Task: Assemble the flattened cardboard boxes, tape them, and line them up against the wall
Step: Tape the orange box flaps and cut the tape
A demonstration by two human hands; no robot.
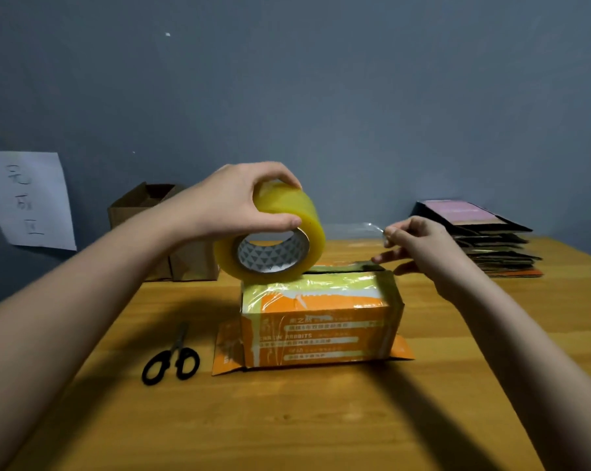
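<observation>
Orange box (321,321) sits mid-counter (287,419). Left hand (226,202) grips tape roll (270,236); right hand (420,246) pinches the pulled strip (348,229). Risk: slack strip folding onto itself, sealing crooked.

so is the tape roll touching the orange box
Touching. The head view shows the tape roll, gripped by the left hand, resting its lower edge on the orange box top at the left corner.

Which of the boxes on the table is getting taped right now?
The orange box under the tape roll; the brown box stands untouched by the wall.
</observation>
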